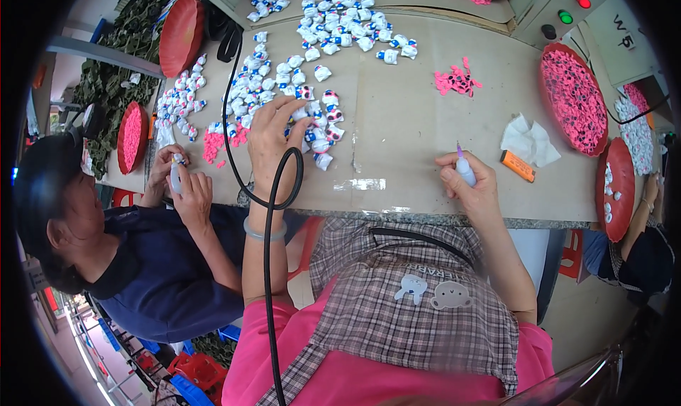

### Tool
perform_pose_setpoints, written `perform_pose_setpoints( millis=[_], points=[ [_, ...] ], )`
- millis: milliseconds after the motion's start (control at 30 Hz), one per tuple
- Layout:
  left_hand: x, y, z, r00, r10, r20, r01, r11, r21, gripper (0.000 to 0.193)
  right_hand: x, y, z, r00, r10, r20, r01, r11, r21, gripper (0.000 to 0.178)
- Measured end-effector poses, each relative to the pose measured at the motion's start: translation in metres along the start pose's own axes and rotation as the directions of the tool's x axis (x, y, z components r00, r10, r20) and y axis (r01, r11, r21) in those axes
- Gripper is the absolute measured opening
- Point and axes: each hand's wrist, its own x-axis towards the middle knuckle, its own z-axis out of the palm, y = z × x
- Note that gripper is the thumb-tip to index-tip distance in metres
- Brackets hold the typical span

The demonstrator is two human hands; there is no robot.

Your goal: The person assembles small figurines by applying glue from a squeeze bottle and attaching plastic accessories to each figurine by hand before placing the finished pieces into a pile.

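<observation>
Snagging the cable with the left hand, its grip unclear, could scatter the figures; right of them, the right hand holds a bottle.

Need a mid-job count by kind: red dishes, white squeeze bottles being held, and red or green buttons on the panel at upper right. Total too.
Red dishes: 4
White squeeze bottles: 2 (right hand 1, co-worker 1)
Buttons: 2 (red 1, green 1)
Total: 8

Tabletop passable midway; black cable before left hand.
</observation>
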Motion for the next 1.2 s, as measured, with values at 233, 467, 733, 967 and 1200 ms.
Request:
perform_pose_setpoints(
  millis=[233,467,733,967,1200],
  points=[
    [0.049,0.041,0.057,0.975,0.224,-0.007,-0.224,0.974,-0.038,0.029,0.001,-0.002,0.001,1.0,0.013,0.005,-0.013,1.0,0.003,0.014],
    [0.083,0.056,0.117,0.972,0.145,0.187,-0.168,0.98,0.109,0.023,-0.002,0.002,-0.001,1.0,0.025,0.016,-0.026,0.999,0.04,0.014],
    [0.064,0.061,0.108,0.959,0.143,0.244,-0.161,0.986,0.053,0.034,-0.001,0.0,-0.006,0.999,0.038,0.027,-0.04,0.997,0.059,0.013],
    [0.005,0.082,0.081,0.711,-0.005,0.704,0.678,0.275,-0.682,0.032,-0.006,-0.01,-0.011,0.999,0.025,-0.048,-0.016,0.985,0.17,0.027],
    [-0.035,0.098,0.063,0.649,0.095,0.755,0.725,-0.377,-0.576,0.019,-0.007,-0.006,-0.02,0.995,-0.086,-0.042,0.095,0.933,0.347,0.02]
  ],
)
